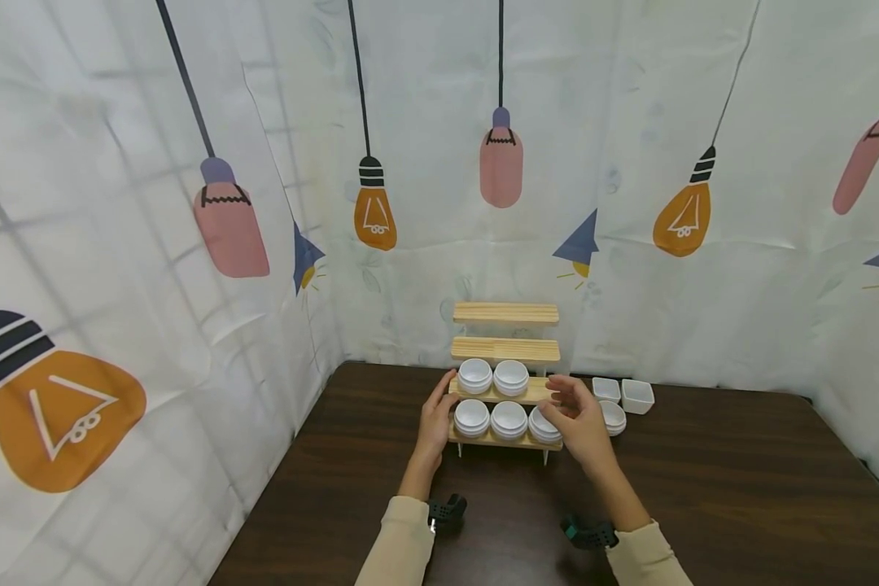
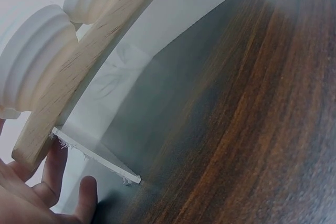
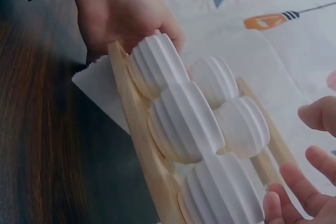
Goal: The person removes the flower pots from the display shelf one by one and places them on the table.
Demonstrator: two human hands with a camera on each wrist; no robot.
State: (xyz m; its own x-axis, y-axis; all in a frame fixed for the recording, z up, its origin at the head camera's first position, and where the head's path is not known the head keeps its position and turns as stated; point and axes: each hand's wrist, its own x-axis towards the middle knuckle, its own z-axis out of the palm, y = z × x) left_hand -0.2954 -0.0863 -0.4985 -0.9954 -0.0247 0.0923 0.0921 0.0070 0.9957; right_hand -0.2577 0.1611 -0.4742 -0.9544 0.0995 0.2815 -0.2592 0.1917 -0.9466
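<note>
A stepped wooden display rack (image 1: 463,439) stands on the table, its shelves on white side supports. Three round white bowls (image 1: 509,417), ridged or perhaps stacked, sit along the lowest shelf. Two similar bowls (image 1: 475,375) occupy the left and middle of the shelf above. My left hand (image 1: 432,427) grips the rack's left end; in the left wrist view its fingers (image 2: 55,169) curl at the shelf end beside the white support. At the rack's right end, my right hand (image 1: 584,427) has loosely bent, parted fingers, close to the rightmost bowl (image 3: 223,192), holding nothing.
Just right of the rack are two small square white dishes (image 1: 637,396) and a round white bowl (image 1: 614,417), partly behind my right hand. Two upper wooden shelves (image 1: 505,349) rise at the back. A lamp-printed white curtain (image 1: 425,268) hangs behind the dark table (image 1: 740,480).
</note>
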